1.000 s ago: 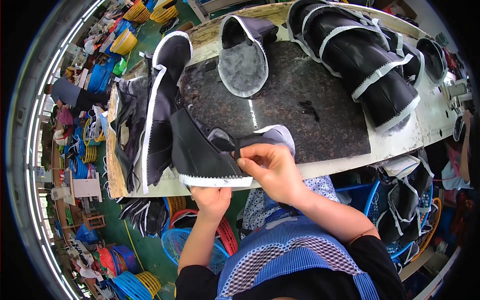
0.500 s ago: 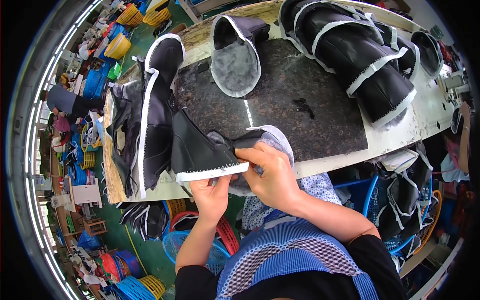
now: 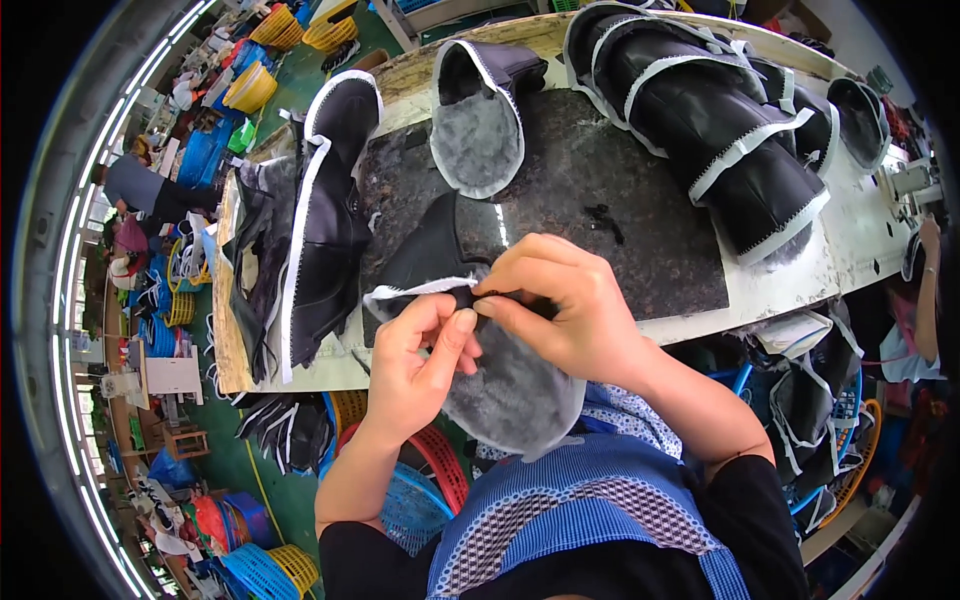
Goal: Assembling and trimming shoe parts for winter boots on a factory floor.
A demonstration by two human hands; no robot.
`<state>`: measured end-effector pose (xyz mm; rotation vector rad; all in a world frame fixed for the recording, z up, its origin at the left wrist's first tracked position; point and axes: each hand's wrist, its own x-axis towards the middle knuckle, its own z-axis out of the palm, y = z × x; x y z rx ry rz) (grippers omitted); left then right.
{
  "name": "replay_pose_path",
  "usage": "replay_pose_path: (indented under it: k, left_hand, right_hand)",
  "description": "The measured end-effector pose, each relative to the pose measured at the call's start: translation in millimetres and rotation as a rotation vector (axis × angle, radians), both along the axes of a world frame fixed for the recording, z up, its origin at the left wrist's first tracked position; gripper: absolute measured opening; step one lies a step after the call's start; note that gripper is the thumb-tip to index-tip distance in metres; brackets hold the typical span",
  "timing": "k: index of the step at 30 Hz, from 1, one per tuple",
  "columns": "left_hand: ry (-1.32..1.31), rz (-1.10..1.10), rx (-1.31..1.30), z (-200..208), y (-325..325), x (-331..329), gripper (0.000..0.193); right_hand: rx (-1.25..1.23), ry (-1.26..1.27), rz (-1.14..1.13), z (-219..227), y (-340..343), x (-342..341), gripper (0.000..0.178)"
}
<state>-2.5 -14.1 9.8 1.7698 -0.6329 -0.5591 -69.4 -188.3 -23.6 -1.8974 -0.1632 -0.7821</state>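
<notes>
At the front edge of the bench I hold a black boot upper (image 3: 415, 252) with white edging tape and a grey fleece lining (image 3: 515, 395). Its lined sole end hangs toward my apron. My left hand (image 3: 415, 365) pinches the upper beside the end of the white tape. Close by, my right hand (image 3: 560, 300) has thumb and forefinger pinched on the same edge. What lies exactly between the fingertips is partly hidden. Beyond my hands another upper (image 3: 478, 145) lies with its fleece showing.
A dark speckled slab (image 3: 650, 265) covers the middle of the pale bench (image 3: 690, 325). Stacked black uppers stand left (image 3: 330, 240) and right (image 3: 700, 130). Below are a red basket (image 3: 447, 462), a blue basket (image 3: 410, 510) and a loaded one (image 3: 810, 430). A co-worker's arm (image 3: 928, 290) shows far right.
The upper has been turned, so its taped edge no longer faces me broadside and the grey lining hangs into view. My right hand moved up and away from me; both hands now meet at the edge.
</notes>
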Motion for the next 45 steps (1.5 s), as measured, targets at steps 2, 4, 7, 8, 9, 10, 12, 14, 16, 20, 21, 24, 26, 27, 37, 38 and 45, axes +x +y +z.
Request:
replay_pose_path:
  k: [2,4,7,8,9,10,12,14,16,20,21,24,26,27,37,38,45]
  left_hand:
    - [0.059,-0.042,0.030,4.9,4.2,-2.4,0.020]
    - [0.066,-0.058,0.041,11.2,8.9,-5.3,0.019]
    - [0.080,-0.096,0.050,15.9,13.7,-10.8,0.016]
    - [0.087,-0.087,0.025,13.4,16.0,-12.5,0.016]
    - [0.094,-0.078,0.000,10.7,18.1,-14.0,0.016]
    - [0.116,-0.080,-0.017,7.3,20.4,-14.7,0.015]
    - [0.112,-0.081,-0.028,3.2,23.1,-15.1,0.014]
    - [0.146,-0.090,-0.075,-0.6,24.3,-16.9,0.015]
    - [0.169,-0.098,-0.087,-2.1,26.8,-17.5,0.015]
    - [0.231,-0.083,-0.128,-1.8,28.1,-19.5,0.017]
    - [0.232,-0.083,-0.130,-0.9,28.1,-20.7,0.017]
    - [0.050,-0.029,-0.043,-5.3,26.4,-23.3,0.021]
    - [0.102,-0.041,-0.069,-12.0,27.8,-26.3,0.020]
    - [0.152,-0.050,-0.093,-16.9,29.1,-28.6,0.019]
    - [0.092,-0.335,-0.110,-39.7,46.3,-45.6,0.027]
    - [0.121,-0.330,-0.109,-43.5,52.8,-44.3,0.031]
    - [0.117,-0.109,-0.294,-54.2,68.9,-42.2,0.046]
  right_hand:
    - [0.184,0.274,0.178,19.2,-5.0,-7.6,0.007]
    - [0.307,0.358,0.229,20.6,-3.7,-11.5,0.006]
    - [0.398,0.468,0.297,22.6,-7.2,-14.6,0.009]
    - [0.435,0.467,0.308,20.2,-6.1,-15.0,0.009]
    - [0.473,0.467,0.319,18.2,-5.1,-15.3,0.008]
    - [0.493,0.462,0.329,16.1,-4.3,-15.3,0.009]
    - [0.529,0.466,0.337,14.1,-1.3,-15.9,0.009]
    - [0.562,0.475,0.341,10.8,2.2,-17.9,0.009]
    - [0.585,0.354,0.261,4.7,8.9,-18.5,0.012]
    - [0.567,0.356,0.207,7.6,16.5,-23.9,0.011]
    - [0.476,0.290,0.155,8.6,19.9,-25.6,0.010]
    - [0.226,0.168,0.054,8.6,32.2,-34.1,0.012]
    - [0.107,0.081,0.021,3.6,35.9,-40.0,0.016]
    - [0.104,0.085,0.013,2.3,32.9,-42.4,0.016]
    - [0.066,0.311,-0.249,-23.7,-18.7,-20.7,0.008]
    - [0.137,0.425,-0.160,-30.2,-17.6,-19.7,0.008]
    - [0.541,0.281,0.480,-29.2,3.7,8.2,0.028]
